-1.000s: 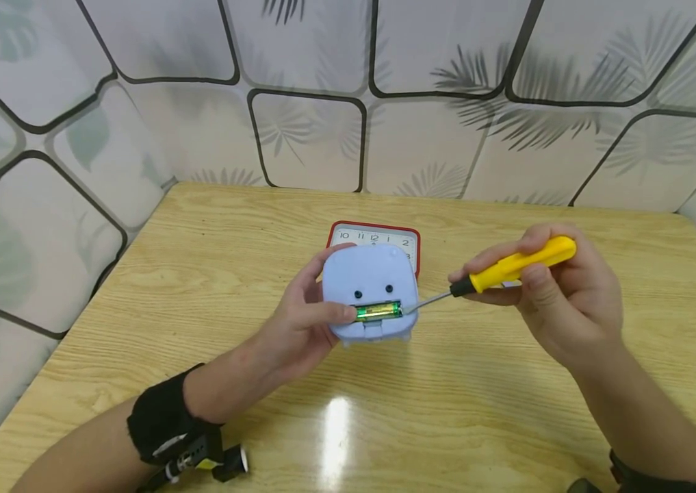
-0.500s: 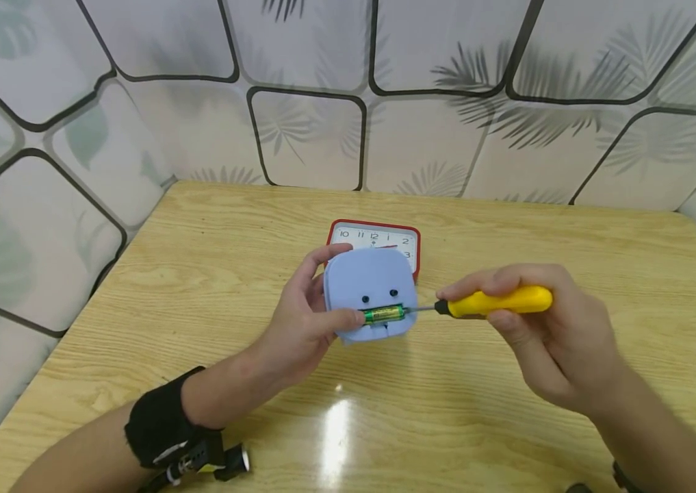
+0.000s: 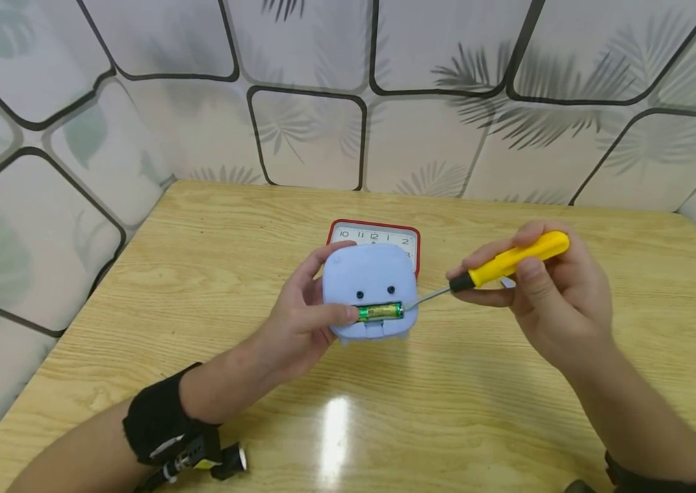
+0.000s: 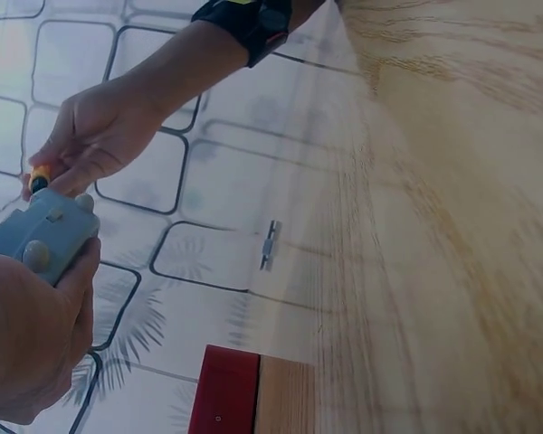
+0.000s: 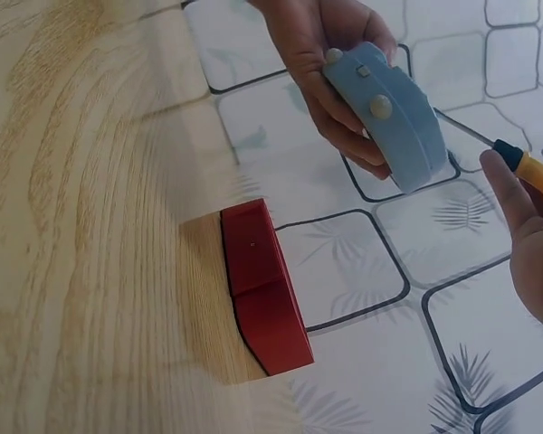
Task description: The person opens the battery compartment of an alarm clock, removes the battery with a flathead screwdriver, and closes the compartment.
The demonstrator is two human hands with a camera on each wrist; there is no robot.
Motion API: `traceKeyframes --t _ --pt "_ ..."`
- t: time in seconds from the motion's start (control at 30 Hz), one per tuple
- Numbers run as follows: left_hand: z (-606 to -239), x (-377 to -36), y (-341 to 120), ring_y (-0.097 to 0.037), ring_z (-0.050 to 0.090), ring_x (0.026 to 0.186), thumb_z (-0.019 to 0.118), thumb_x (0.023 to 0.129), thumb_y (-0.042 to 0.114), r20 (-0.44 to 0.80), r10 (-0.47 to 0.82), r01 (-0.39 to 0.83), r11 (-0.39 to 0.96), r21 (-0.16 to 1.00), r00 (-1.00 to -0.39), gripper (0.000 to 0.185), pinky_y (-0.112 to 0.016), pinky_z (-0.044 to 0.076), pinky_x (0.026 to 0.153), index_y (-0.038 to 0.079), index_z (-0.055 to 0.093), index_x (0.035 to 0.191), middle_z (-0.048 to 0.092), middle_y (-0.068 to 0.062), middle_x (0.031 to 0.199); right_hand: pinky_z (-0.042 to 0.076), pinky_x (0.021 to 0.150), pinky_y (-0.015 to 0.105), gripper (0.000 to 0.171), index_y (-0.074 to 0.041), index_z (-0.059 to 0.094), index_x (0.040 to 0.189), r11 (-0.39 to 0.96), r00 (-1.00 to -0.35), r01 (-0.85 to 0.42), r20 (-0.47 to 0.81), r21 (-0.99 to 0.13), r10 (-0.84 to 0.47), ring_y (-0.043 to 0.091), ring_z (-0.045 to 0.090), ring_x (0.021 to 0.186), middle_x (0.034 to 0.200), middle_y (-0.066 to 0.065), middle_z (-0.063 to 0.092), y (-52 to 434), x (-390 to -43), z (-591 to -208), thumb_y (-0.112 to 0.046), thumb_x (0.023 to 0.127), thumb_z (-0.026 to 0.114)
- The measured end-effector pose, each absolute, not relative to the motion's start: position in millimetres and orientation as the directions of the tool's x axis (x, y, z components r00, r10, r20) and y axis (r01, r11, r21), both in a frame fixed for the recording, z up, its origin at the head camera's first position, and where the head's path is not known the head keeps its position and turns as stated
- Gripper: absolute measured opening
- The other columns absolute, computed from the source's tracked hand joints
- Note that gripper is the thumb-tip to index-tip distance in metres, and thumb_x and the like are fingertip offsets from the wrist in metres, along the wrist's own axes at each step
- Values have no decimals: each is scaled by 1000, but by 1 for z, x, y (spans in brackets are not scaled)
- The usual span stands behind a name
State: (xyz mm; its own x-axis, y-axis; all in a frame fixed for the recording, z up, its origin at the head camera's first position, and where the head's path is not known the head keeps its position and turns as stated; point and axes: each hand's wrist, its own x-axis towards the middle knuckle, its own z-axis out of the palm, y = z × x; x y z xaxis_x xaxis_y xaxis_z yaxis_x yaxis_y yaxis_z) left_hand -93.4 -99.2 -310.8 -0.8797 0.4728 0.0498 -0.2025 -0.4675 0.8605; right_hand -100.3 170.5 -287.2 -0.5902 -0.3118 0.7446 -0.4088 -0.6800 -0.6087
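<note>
My left hand [image 3: 295, 318] grips a light-blue alarm clock [image 3: 369, 269], its back turned up toward the head camera. Two black knobs [image 3: 391, 289] sit above the open battery slot. A green battery [image 3: 382, 311] lies in that slot, and my left thumb presses near its left end. To the right, my right hand [image 3: 569, 318] holds a yellow screwdriver [image 3: 523, 259] between thumb and fingers. Its metal shaft slants down to the battery's right end. A small pale piece [image 3: 507, 282] shows among the right fingers. Rounded feet [image 5: 381, 107] stick out from the clock in the right wrist view.
A red-framed square clock [image 3: 375, 235] is on the wooden table [image 3: 230, 233] behind the blue one, partly hidden by it. Its red side [image 5: 264, 285] shows in the right wrist view. Patterned wall covering [image 3: 304, 137] rises behind the table.
The right hand dipped and levelled the screwdriver half a second ago, then raised its handle again. The blue clock tilted slightly and came back, the battery with it.
</note>
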Motion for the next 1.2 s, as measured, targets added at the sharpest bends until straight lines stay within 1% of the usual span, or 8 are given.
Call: traceKeyframes --t 0.17,0.3,0.47,0.57,0.7,0.8,0.97,1.2 --pt "-310 -94 -99 -28 57 116 53 78 -16 42 484 -221 -473 853 -874 75 -40 58 87 17 34 144 46 -10 136 55 88 51 20 18 38 120 -688 -590 -401 745 -605 -311 46 65 109 114 37 63 170 -100 -286 12 101 33" --pt "-310 -93 -98 -27 57 116 55 77 -15 13 470 -221 -440 870 -882 75 -39 58 87 14 35 143 47 -12 137 58 84 43 19 19 41 116 -574 -563 -563 784 -595 -261 40 69 103 109 32 67 168 -97 -283 10 100 43" --pt "-310 -92 -96 -26 55 116 58 76 -15 -30 456 -221 -373 901 -889 79 -35 57 89 10 32 146 45 -15 138 60 81 29 25 21 46 107 -388 -452 -770 863 -506 -228 31 73 97 102 27 71 164 -94 -282 3 95 59" --pt "-309 -90 -95 -26 54 117 57 76 -17 -51 458 -231 -347 909 -888 81 -34 57 89 9 30 148 44 -16 138 59 83 27 28 22 47 108 -353 -380 -817 886 -457 -267 29 72 97 102 28 70 161 -95 -284 0 95 61" --pt "-309 -90 -95 -26 55 117 57 75 -18 -67 455 -238 -330 913 -888 84 -35 57 89 9 28 149 44 -17 138 58 87 27 31 22 47 111 -309 -336 -848 887 -431 -316 27 71 99 104 26 69 159 -94 -286 -3 97 59" --pt "-310 -90 -96 -25 55 116 58 75 -16 -67 466 -244 -331 912 -882 85 -36 57 90 10 28 150 43 -17 139 58 86 27 29 22 45 111 -332 -377 -820 877 -466 -299 27 71 100 106 24 69 158 -91 -285 -2 98 56" --pt "-310 -92 -98 -26 52 119 59 77 -11 -35 509 -242 -346 906 -860 83 -38 56 92 11 28 150 40 -17 142 60 81 36 23 20 42 116 -524 -494 -643 825 -558 -273 35 71 101 108 28 68 161 -94 -285 4 100 48" --pt "-308 -92 -99 -25 54 118 58 78 -11 -7 527 -237 -371 898 -850 81 -37 57 91 11 28 149 41 -18 141 58 84 46 22 19 39 120 -677 -539 -461 787 -574 -300 44 68 103 110 34 65 165 -100 -287 6 102 40"
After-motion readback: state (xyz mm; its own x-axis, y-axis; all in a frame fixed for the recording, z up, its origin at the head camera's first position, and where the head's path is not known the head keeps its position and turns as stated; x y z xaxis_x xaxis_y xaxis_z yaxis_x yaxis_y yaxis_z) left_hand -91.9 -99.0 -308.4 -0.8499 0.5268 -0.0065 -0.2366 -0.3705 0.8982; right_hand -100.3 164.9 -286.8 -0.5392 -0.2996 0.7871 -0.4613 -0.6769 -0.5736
